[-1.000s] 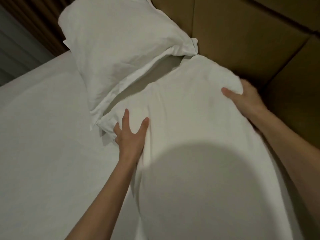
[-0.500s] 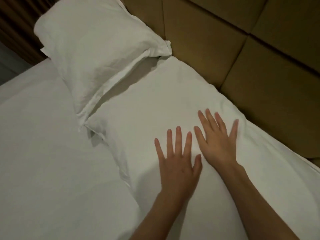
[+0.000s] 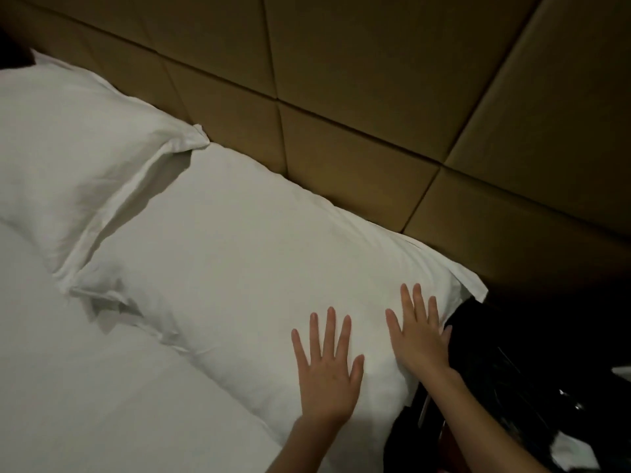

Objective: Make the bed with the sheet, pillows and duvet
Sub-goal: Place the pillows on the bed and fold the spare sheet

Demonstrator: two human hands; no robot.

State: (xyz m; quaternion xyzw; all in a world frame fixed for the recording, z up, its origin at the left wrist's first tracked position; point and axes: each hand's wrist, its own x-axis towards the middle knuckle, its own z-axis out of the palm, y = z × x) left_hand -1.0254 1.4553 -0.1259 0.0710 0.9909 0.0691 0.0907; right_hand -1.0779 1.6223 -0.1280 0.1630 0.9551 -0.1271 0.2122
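Note:
Two white pillows lie side by side along the headboard. The near pillow [image 3: 246, 254] lies flat, and the far pillow [image 3: 71, 155] sits at the left with its corner overlapping the near one. My left hand [image 3: 327, 373] presses flat on the near pillow with fingers spread. My right hand [image 3: 418, 332] lies flat beside it, close to the pillow's right end. Under both pillows the white sheet [image 3: 85, 387] covers the mattress. No duvet is in view.
A padded tan headboard [image 3: 358, 97] with square panels runs behind the pillows. To the right of the bed, a dark bedside surface [image 3: 512, 380] holds dark, glossy items that I cannot make out.
My hands went from gripping the near pillow's sides to lying flat on top, then slid toward its right end. The view swung right, showing the bedside surface.

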